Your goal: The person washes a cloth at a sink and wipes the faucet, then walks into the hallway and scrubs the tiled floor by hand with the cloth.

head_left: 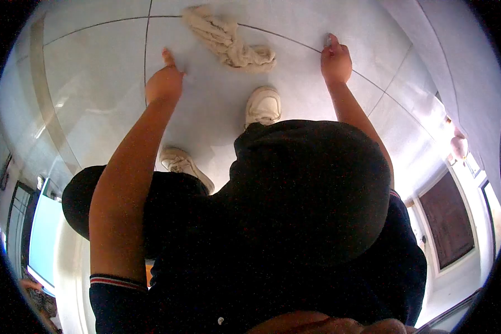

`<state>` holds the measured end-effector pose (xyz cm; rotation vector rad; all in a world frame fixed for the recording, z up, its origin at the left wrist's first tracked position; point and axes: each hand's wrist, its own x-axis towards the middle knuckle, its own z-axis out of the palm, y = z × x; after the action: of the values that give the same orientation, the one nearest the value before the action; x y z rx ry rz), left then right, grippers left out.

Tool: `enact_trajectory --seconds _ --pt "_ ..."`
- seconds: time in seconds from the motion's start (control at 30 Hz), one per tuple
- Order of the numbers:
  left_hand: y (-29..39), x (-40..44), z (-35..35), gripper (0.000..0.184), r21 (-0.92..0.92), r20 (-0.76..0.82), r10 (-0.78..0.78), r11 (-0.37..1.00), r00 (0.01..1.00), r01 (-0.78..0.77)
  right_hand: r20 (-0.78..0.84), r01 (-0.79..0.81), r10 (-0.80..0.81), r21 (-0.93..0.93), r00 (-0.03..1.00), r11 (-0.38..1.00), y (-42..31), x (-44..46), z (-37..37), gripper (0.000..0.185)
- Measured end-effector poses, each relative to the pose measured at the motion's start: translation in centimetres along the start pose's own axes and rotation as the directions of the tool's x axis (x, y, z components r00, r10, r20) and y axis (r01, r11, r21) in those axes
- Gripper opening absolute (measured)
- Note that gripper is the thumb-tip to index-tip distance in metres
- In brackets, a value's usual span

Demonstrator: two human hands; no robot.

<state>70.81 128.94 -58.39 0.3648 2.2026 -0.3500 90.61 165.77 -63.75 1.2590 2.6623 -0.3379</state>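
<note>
A crumpled beige cloth [231, 43] lies on the pale tiled floor [206, 106], between my two hands and a little beyond them. My left hand [165, 80] is low over the tiles to the left of the cloth, apart from it. Its index finger is stretched forward and the thumb stands out to the side; the other fingers are mostly hidden. To the right of the cloth, my right hand [336, 61] is closed with its fingertips together. A small greyish spot shows at those fingertips, too small to name.
My two light-coloured shoes [263, 106] stand on the floor behind the cloth. A white surface [456, 67] rises along the right side. A brown door panel [448, 220] is at the lower right, and a pale blue panel [45, 239] at the lower left.
</note>
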Motion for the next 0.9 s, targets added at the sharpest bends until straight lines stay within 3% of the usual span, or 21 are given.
enact_trajectory --seconds 0.1,0.2,0.23,0.27,0.33,0.4,0.43,0.5,0.57,0.63,0.7,0.73,0.8,0.9 --pt "0.4 -0.4 -0.8 0.086 -0.007 0.044 -0.030 1.000 0.999 0.031 -0.058 -0.065 0.060 -0.082 0.996 0.995 1.2 1.5 -0.8 0.035" --pt "0.2 -0.2 -0.2 0.086 0.004 0.011 -0.023 1.000 1.000 0.023 -0.019 -0.009 0.009 -0.047 1.000 0.999 2.2 1.4 -0.3 0.033" --pt "0.1 0.0 0.2 0.087 0.008 -0.013 -0.011 1.000 1.000 0.011 -0.035 0.070 -0.069 0.036 0.997 0.997 2.0 0.5 0.1 0.031" --pt "0.2 0.3 0.5 0.087 -0.003 -0.008 -0.010 1.000 1.000 0.010 -0.017 0.146 -0.146 0.004 0.989 0.989 1.9 -0.1 0.4 0.029" --pt "0.0 0.3 0.6 0.089 -0.023 0.008 -0.015 1.000 1.000 0.015 0.034 0.084 -0.084 0.017 0.996 0.996 1.7 0.7 -0.1 0.027" --pt "0.1 0.3 0.6 0.089 -0.020 0.014 -0.014 1.000 1.000 0.015 -0.150 0.032 -0.016 0.104 0.989 0.994 2.7 1.8 0.1 0.024" --pt "0.2 0.3 0.5 0.089 -0.017 0.016 -0.011 1.000 1.000 0.011 -0.115 -0.088 0.107 0.162 0.988 0.983 3.1 3.0 0.2 0.023" --pt "0.5 0.1 0.7 0.089 -0.024 0.005 -0.012 1.000 1.000 0.013 -0.063 -0.179 0.191 0.157 0.980 0.971 3.5 4.3 0.3 0.023" --pt "0.4 0.1 0.5 0.089 -0.037 0.004 -0.027 0.999 1.000 0.027 0.041 -0.190 0.187 0.095 0.981 0.977 2.6 4.9 0.5 0.024" --pt "0.7 0.2 0.4 0.089 -0.068 0.027 -0.046 0.997 0.999 0.048 0.006 0.046 -0.048 0.207 0.999 0.977 -0.7 3.0 1.2 0.026" --pt "0.5 0.4 0.4 0.090 -0.051 0.032 -0.028 0.998 0.999 0.029 -0.036 0.300 -0.306 0.332 0.951 0.894 -5.4 0.1 1.7 0.030" --pt "0.4 0.4 0.6 0.090 -0.041 0.039 -0.017 0.999 0.999 0.018 -0.061 0.425 -0.440 0.403 0.896 0.810 -8.6 -1.5 1.3 0.033" --pt "0.6 0.4 0.8 0.090 -0.024 0.013 -0.023 0.999 1.000 0.023 -0.127 0.699 -0.700 0.310 0.702 0.645 -14.6 -3.5 0.1 0.046" --pt "1.0 0.4 0.7 0.086 -0.025 0.015 -0.044 0.999 0.999 0.045 -0.179 0.839 -0.828 0.243 0.532 0.486 -20.9 -4.9 0.6 0.050"
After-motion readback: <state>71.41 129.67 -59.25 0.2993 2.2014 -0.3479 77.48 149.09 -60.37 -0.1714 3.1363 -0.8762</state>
